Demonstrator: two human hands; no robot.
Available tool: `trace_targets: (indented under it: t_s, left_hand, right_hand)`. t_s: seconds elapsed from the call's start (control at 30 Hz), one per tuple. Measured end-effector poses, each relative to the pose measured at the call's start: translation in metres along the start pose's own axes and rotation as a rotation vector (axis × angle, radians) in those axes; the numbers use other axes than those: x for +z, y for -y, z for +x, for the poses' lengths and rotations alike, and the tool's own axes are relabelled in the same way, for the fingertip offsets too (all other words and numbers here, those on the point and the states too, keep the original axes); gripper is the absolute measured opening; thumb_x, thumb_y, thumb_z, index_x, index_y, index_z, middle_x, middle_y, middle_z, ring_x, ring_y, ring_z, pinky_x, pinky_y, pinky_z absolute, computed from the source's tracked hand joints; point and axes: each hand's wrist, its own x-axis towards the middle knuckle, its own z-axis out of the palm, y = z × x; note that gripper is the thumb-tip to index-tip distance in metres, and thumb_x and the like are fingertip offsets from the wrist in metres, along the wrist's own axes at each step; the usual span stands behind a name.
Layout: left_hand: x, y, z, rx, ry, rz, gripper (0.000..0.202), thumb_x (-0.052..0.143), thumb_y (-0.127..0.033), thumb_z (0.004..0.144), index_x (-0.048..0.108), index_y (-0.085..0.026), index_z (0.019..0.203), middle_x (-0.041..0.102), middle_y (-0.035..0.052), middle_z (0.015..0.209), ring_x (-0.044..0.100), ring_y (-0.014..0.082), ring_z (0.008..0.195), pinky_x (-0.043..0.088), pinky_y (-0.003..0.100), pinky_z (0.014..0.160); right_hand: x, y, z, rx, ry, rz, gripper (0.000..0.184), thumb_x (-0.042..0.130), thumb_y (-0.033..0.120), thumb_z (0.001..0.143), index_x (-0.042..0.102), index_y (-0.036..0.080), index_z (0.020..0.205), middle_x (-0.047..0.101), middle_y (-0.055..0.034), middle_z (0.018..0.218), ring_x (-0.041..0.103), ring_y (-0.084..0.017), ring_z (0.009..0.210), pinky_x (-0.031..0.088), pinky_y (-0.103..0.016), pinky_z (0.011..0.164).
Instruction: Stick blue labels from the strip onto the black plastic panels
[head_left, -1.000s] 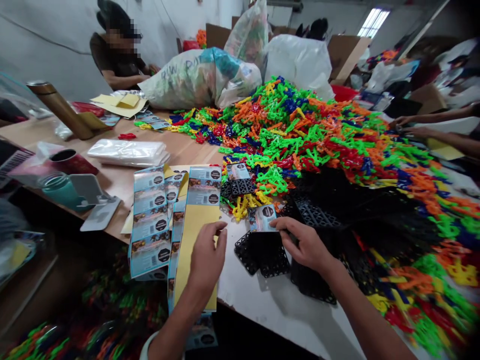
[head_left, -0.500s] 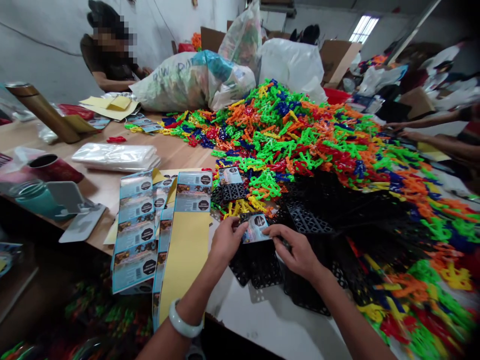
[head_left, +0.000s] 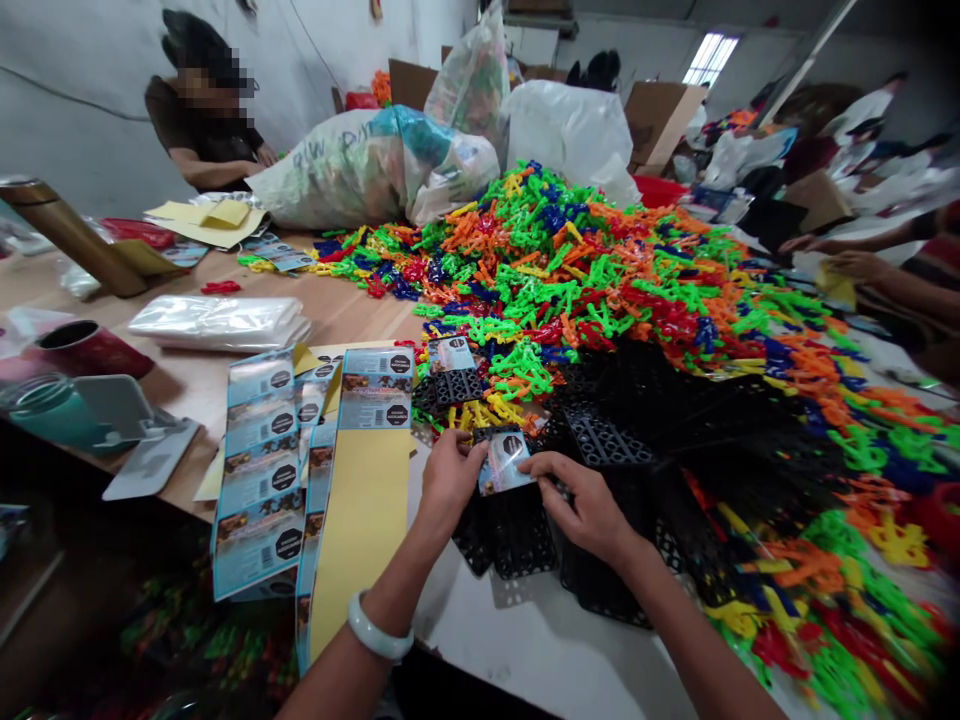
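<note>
A blue printed sticker label (head_left: 504, 462) with a black octagon lies over a black perforated plastic piece between my hands. My left hand (head_left: 448, 478) is closed at the label's left edge, its thumb on the face; the fingers behind are partly hidden. From the other side, my right hand (head_left: 583, 505) has its curled index finger against the label's right edge, thumb close below. More black perforated pieces (head_left: 525, 540) sit under and beside the hands. Just beyond is another black piece (head_left: 448, 387) bearing a similar label. Left of my hands hang a strip of labels (head_left: 259, 500) and yellow backing paper (head_left: 365, 510).
A large heap of coloured plastic pieces (head_left: 555, 270) spreads behind and right, with black plastic (head_left: 697, 430) before it. Stuffed bags (head_left: 337, 165) stand at the back. Clear plastic bags (head_left: 217, 322), a mug (head_left: 94, 350) and a phone stand (head_left: 154, 460) are left. Co-workers sit at both sides.
The whole view has shifted slightly, so the scene sits further left. Both hands stay at the label with little change. The co-worker's hands at the right have moved, with yellow paper showing there.
</note>
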Motion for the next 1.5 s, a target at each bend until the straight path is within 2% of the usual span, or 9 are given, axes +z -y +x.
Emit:
trace_targets:
  t_s: [0.43, 0.6, 0.77, 0.9, 0.97, 1.07, 1.2, 1.33, 1.5]
  left_hand:
    - [0.002, -0.007, 0.0, -0.023, -0.049, 0.085, 0.038, 0.066, -0.032, 0.077, 0.058, -0.016, 0.111, 0.069, 0.0087, 0.093, 0.065, 0.0218, 0.085, 0.046, 0.029, 0.072]
    - [0.003, -0.007, 0.001, -0.036, -0.046, 0.091, 0.037, 0.067, -0.031, 0.076, 0.059, -0.017, 0.109, 0.069, 0.0079, 0.094, 0.065, 0.0219, 0.085, 0.045, 0.029, 0.073]
    - [0.003, -0.008, -0.002, -0.037, -0.041, 0.06, 0.038, 0.066, -0.031, 0.076, 0.059, -0.016, 0.11, 0.069, 0.0099, 0.096, 0.064, 0.0231, 0.086, 0.044, 0.031, 0.074]
    - [0.001, -0.009, -0.005, -0.036, -0.043, -0.014, 0.034, 0.066, -0.03, 0.076, 0.06, -0.015, 0.106, 0.068, 0.0094, 0.088, 0.064, 0.0244, 0.082, 0.044, 0.033, 0.073]
    - [0.001, -0.009, -0.007, -0.027, -0.043, -0.076, 0.027, 0.066, -0.029, 0.076, 0.062, -0.016, 0.1, 0.068, 0.0081, 0.085, 0.064, 0.0234, 0.08, 0.044, 0.032, 0.073]
    - [0.002, -0.007, -0.011, 0.013, -0.035, -0.202, 0.022, 0.069, -0.026, 0.074, 0.062, -0.017, 0.093, 0.066, 0.0062, 0.085, 0.062, 0.0201, 0.078, 0.045, 0.031, 0.074]
    - [0.002, -0.005, -0.018, 0.048, 0.001, -0.43, 0.03, 0.072, -0.025, 0.07, 0.059, -0.017, 0.097, 0.063, 0.0022, 0.081, 0.06, 0.0165, 0.076, 0.047, 0.029, 0.074]
    - [-0.009, -0.006, -0.032, 0.034, 0.089, -0.675, 0.043, 0.074, -0.037, 0.069, 0.057, -0.017, 0.103, 0.063, 0.0005, 0.08, 0.06, 0.0145, 0.074, 0.049, 0.029, 0.073]
    - [-0.018, -0.012, -0.048, 0.003, 0.159, -0.864, 0.043, 0.071, -0.049, 0.073, 0.06, -0.017, 0.1, 0.065, 0.0016, 0.091, 0.059, 0.0129, 0.076, 0.048, 0.026, 0.072]
  right_hand:
    - [0.001, 0.0, 0.0, 0.142, 0.005, 0.008, 0.019, 0.045, 0.014, 0.089, 0.06, 0.021, 0.097, 0.065, -0.0018, 0.087, 0.063, -0.016, 0.078, 0.049, -0.028, 0.073]
    - [-0.002, 0.001, -0.003, 0.055, 0.078, -0.053, 0.02, 0.044, 0.008, 0.086, 0.057, 0.02, 0.095, 0.065, -0.0048, 0.097, 0.061, -0.019, 0.093, 0.047, -0.032, 0.084]
    - [-0.008, 0.016, -0.01, 0.026, 0.223, -0.302, 0.021, 0.048, 0.007, 0.082, 0.057, 0.021, 0.095, 0.067, -0.0053, 0.109, 0.059, -0.022, 0.097, 0.042, -0.04, 0.089]
    - [-0.008, 0.03, -0.022, 0.02, 0.228, -0.422, 0.023, 0.051, 0.011, 0.086, 0.059, 0.021, 0.105, 0.065, -0.0056, 0.123, 0.058, -0.023, 0.099, 0.036, -0.046, 0.097]
    - [-0.002, 0.03, -0.029, 0.034, 0.194, -0.42, 0.025, 0.049, 0.014, 0.09, 0.058, 0.021, 0.112, 0.063, -0.0062, 0.126, 0.057, -0.023, 0.106, 0.037, -0.045, 0.098]
    - [0.015, 0.021, -0.034, 0.121, 0.04, -0.421, 0.029, 0.046, 0.02, 0.095, 0.053, 0.019, 0.123, 0.06, -0.0107, 0.13, 0.053, -0.026, 0.118, 0.04, -0.045, 0.099]
    - [0.037, 0.013, -0.028, 0.252, -0.144, -0.401, 0.047, 0.051, 0.029, 0.093, 0.043, 0.011, 0.136, 0.056, -0.0181, 0.131, 0.052, -0.031, 0.118, 0.041, -0.05, 0.099]
    - [0.044, 0.022, -0.017, 0.318, -0.278, -0.212, 0.056, 0.054, 0.029, 0.091, 0.037, 0.016, 0.142, 0.057, -0.0143, 0.129, 0.053, -0.028, 0.116, 0.045, -0.047, 0.099]
    - [0.045, 0.037, -0.01, 0.345, -0.398, -0.081, 0.048, 0.055, 0.032, 0.09, 0.046, 0.022, 0.137, 0.058, -0.0113, 0.123, 0.055, -0.026, 0.114, 0.046, -0.045, 0.099]
